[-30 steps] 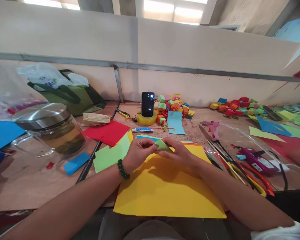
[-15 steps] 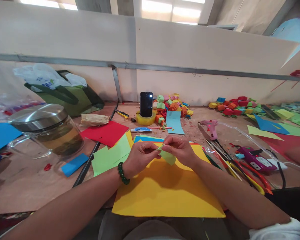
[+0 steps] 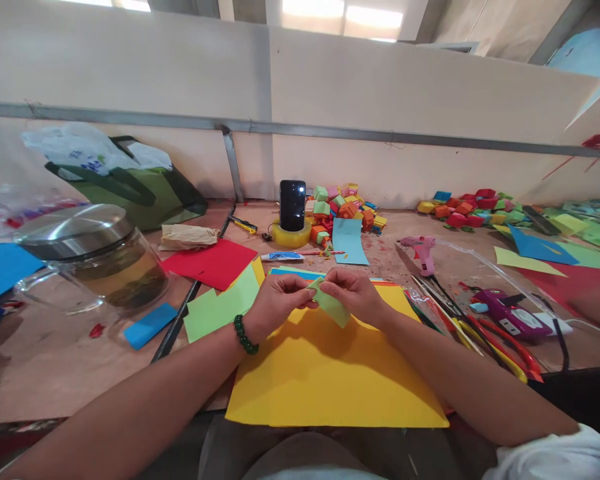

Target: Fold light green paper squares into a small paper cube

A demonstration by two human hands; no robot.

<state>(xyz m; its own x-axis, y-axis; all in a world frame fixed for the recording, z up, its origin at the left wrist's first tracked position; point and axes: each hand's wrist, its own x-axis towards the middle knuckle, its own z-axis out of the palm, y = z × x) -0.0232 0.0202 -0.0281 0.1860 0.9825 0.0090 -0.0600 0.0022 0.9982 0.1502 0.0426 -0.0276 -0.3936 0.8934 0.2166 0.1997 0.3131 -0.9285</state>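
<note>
Between my two hands is a small piece of light green paper (image 3: pixel 334 309), pinched at its upper edge and hanging down at a slant. My left hand (image 3: pixel 283 297), with a green bead bracelet (image 3: pixel 245 335) at the wrist, grips its left corner between thumb and fingers. On the other side my right hand (image 3: pixel 358 295) pinches the paper from the right, thumb in front. Below both hands lies a stack of yellow paper sheets (image 3: pixel 335 387). Light green sheets (image 3: pixel 223 308) stick out beside my left hand. My fingers hide part of the small piece.
A glass teapot (image 3: pixel 115 260) and a green bag (image 3: pixel 130 193) stand left. Behind my hands are a phone (image 3: pixel 293 205) on a tape roll (image 3: pixel 291 234) and a pile of folded paper cubes (image 3: pixel 347 210). A pink glue gun (image 3: pixel 424 252), scissors (image 3: pixel 510 350) and a purple power strip (image 3: pixel 513 315) lie right.
The small green paper has turned so more of its face shows between my fingers. Both hands still pinch it, in nearly the same place. The view has tilted slightly.
</note>
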